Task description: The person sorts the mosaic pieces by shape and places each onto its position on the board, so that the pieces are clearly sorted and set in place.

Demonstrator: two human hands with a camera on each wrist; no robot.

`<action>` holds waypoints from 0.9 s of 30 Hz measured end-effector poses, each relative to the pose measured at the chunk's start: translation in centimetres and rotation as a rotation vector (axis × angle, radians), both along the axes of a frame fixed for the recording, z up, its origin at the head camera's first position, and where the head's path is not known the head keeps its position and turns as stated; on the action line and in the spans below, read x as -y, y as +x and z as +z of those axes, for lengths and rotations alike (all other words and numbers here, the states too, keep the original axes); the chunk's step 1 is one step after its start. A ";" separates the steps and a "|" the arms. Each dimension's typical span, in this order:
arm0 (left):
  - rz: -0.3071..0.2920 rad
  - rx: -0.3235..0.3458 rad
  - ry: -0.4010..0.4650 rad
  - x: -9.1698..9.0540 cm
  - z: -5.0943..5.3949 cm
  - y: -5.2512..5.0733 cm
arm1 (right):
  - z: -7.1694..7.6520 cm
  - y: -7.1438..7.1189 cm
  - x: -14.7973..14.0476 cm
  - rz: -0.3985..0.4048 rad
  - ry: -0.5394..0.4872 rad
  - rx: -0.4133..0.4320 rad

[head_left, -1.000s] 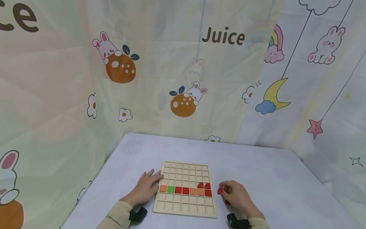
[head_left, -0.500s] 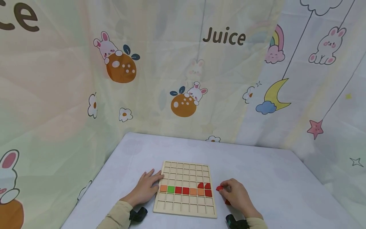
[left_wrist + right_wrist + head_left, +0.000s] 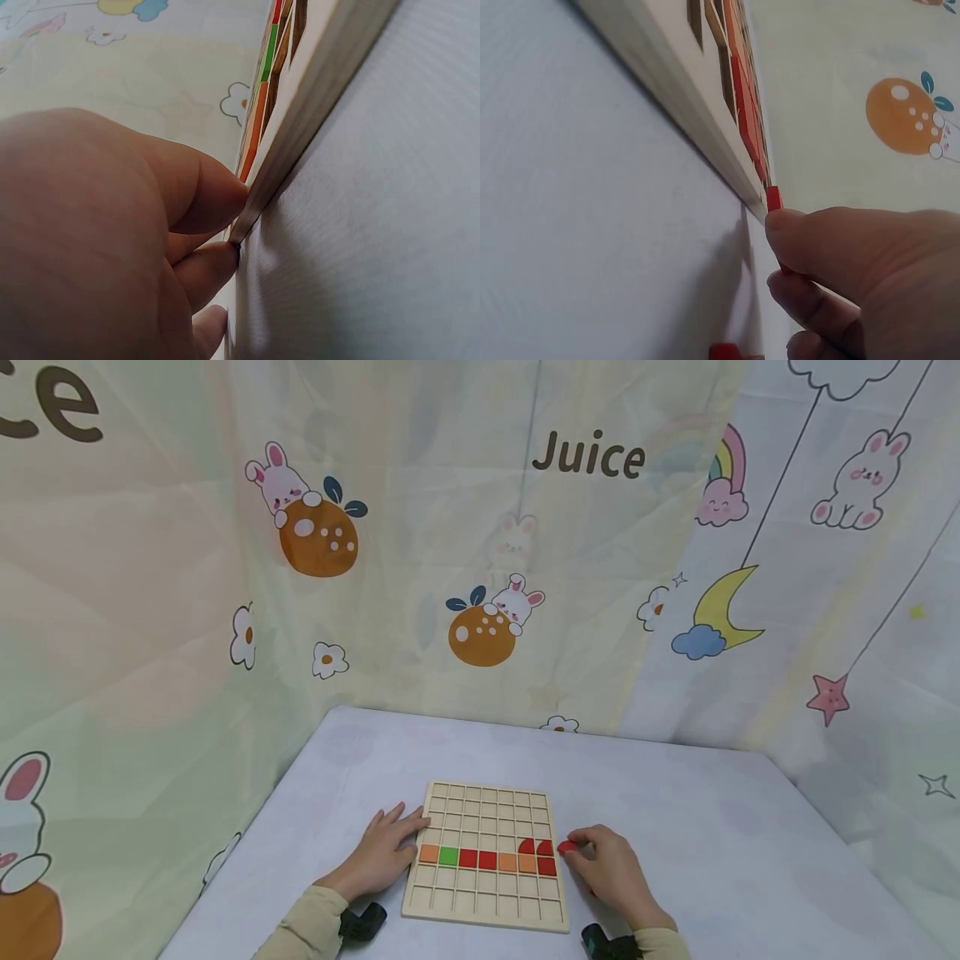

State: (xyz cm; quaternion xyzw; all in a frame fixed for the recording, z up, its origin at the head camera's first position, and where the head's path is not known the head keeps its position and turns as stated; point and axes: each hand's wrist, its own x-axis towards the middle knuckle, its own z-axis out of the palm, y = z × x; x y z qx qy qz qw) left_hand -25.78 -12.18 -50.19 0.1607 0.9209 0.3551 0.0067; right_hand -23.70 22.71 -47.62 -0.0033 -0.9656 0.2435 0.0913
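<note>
A wooden grid board [image 3: 480,893] lies on the table, with a row of orange, green and red square tiles [image 3: 467,858] across it and two rounded red pieces [image 3: 527,846] above that row's right end. At its left edge rests my left hand [image 3: 381,853], fingers extended; the left wrist view has the thumb and fingers of this hand [image 3: 112,225] touching the board's side [image 3: 300,112]. My right hand [image 3: 611,870] pinches a red piece [image 3: 566,847] just beside the right edge. In the right wrist view, thumb and finger hold that piece [image 3: 775,198] near the board's corner.
Another red piece [image 3: 724,351] shows at the bottom of the right wrist view. The white table [image 3: 675,810] reaches back to a printed cloth [image 3: 405,635] with rabbits and oranges. A dark wrist device [image 3: 363,922] is on each arm.
My right hand has moved left with the red piece, bringing it close to the board's right edge. The loose red piece by that hand is now out of sight in the head view. My left hand has stayed put.
</note>
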 end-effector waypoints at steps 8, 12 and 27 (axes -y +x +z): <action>-0.004 0.002 0.010 0.0 0.1 0.1 | 0.1 -0.1 1.1 0.019 -0.029 -0.057; -0.002 -0.002 0.009 0.0 0.2 0.2 | 0.1 -0.2 1.7 0.037 -0.047 -0.077; -0.006 -0.017 0.013 -0.1 0.4 0.4 | 0.1 -0.2 3.6 0.145 -0.028 -0.126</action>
